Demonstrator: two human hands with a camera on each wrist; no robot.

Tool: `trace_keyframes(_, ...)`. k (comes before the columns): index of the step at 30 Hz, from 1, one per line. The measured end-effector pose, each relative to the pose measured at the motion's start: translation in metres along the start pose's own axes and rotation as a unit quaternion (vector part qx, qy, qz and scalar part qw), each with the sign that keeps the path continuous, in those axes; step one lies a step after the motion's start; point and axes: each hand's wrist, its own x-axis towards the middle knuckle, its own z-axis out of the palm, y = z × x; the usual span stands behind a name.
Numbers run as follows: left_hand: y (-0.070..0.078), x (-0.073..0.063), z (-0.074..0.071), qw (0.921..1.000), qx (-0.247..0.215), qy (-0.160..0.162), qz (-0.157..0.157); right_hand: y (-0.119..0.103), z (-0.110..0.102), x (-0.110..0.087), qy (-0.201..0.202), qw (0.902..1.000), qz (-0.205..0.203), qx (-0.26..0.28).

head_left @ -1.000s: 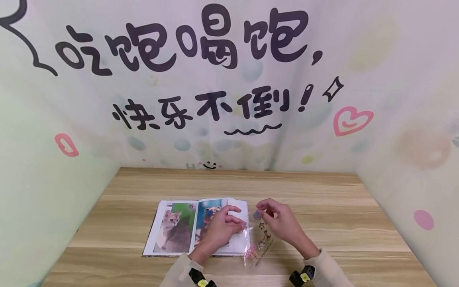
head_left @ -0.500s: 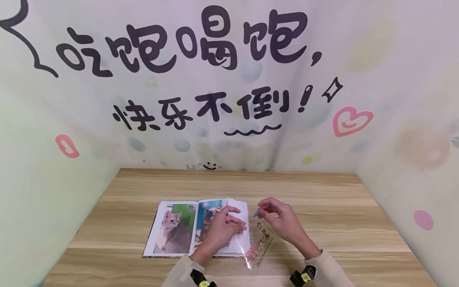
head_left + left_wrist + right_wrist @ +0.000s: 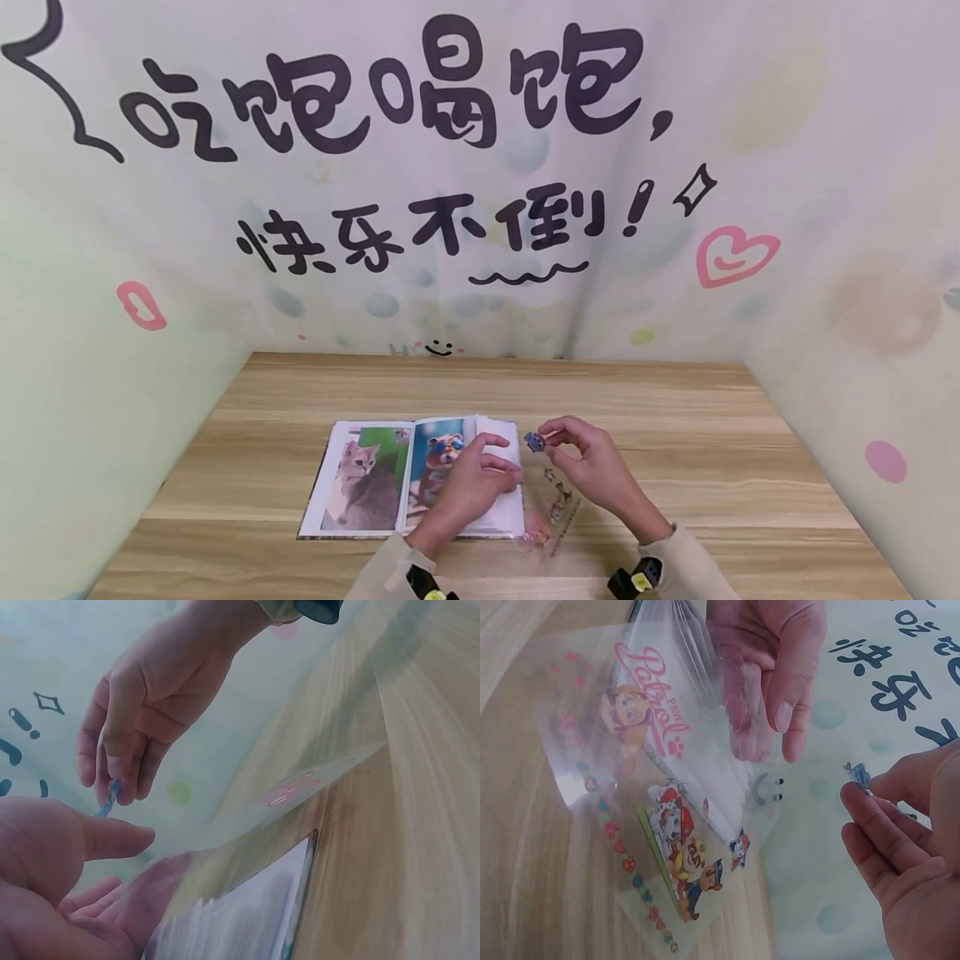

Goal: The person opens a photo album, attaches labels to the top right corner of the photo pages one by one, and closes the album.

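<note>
An open photo album (image 3: 375, 475) lies on the wooden table (image 3: 712, 467), showing a cat photo and a bear photo. My left hand (image 3: 501, 473) hovers over its right page and pinches the edge of a clear cartoon sticker sheet (image 3: 557, 507), which slopes down to the table. In the right wrist view the sticker sheet (image 3: 660, 802) hangs from the left hand (image 3: 769, 712). My right hand (image 3: 553, 440) pinches a small blue sticker (image 3: 535, 440) above the sheet. The left wrist view shows the right hand (image 3: 112, 776) with the sticker (image 3: 107, 799) at its fingertips.
A printed cloth backdrop (image 3: 480, 167) with black lettering walls the table at the back and on both sides. Bare wood (image 3: 247, 467) lies left of the album, and more shows behind it and to the right of the hands.
My right hand has pulled the small blue sticker off the sheet and raised it. The sheet has sunk toward the table, still held by the left hand.
</note>
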Motion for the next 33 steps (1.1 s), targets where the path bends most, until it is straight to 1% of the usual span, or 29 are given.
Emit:
trace_keyframes(6,0.004,-0.003,0.005,0.9996,0.021,-0.017,-0.013,0.003,0.001,0.0,-0.004,0.9998,0.018,0.0)
trace_keyframes(8,0.005,-0.004,0.006,0.9993,0.02,-0.025,-0.016,0.005,0.002,0.0,-0.005,0.9997,0.026,0.002)
trace_keyframes(12,0.005,-0.005,0.009,0.999,0.014,-0.04,-0.012,0.008,0.002,0.0,-0.006,0.9984,0.053,0.017)
trace_keyframes(16,0.005,-0.005,0.013,0.9987,0.023,-0.045,-0.004,0.01,0.0,0.0,-0.006,0.9962,0.084,0.025)
trace_keyframes(21,0.002,-0.003,0.018,0.9988,0.029,-0.04,0.005,0.011,-0.002,0.001,-0.001,0.9944,0.102,0.027)
trace_keyframes(24,0.001,-0.002,0.023,0.9991,0.032,-0.028,0.008,0.012,-0.002,0.001,0.004,0.9944,0.101,0.031)
trace_keyframes(28,0.0,-0.001,0.028,0.9992,0.037,-0.013,0.002,0.013,-0.002,0.001,0.009,0.9944,0.099,0.035)
trace_keyframes(33,-0.001,0.001,0.035,0.9997,0.022,-0.009,-0.003,0.015,-0.002,0.002,0.02,0.9932,0.107,0.04)
